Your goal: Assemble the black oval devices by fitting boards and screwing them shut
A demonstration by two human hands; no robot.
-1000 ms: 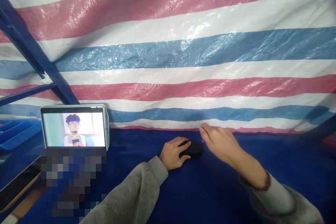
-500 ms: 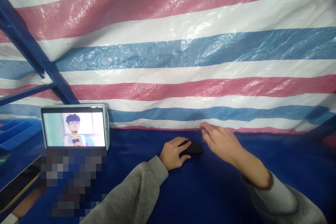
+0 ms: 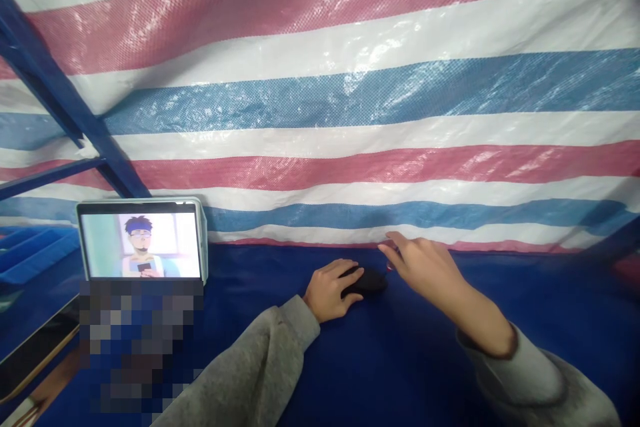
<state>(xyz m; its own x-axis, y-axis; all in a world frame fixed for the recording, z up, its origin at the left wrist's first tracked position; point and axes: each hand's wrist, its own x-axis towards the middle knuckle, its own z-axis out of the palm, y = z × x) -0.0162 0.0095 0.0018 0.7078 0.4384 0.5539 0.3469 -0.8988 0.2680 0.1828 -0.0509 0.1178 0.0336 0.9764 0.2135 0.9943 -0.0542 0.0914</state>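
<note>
Both hands are low right of centre in my view. The left hand (image 3: 329,291) lies open, cupped over a black rounded object (image 3: 367,280) on the blue worktop (image 3: 400,347). The right hand (image 3: 425,270), fingers pinched, sits just beside it at a small red bit (image 3: 389,267); I cannot tell whether it grips. A tablet (image 3: 140,240) stands lower left, against a striped tarp (image 3: 350,100).

The right hand (image 3: 425,270) shows a change of position: its fingertips (image 3: 386,237) now stand slightly parted, where the earlier frames show them drawn close together. The wrist sits slightly further right. No other change of note.
</note>
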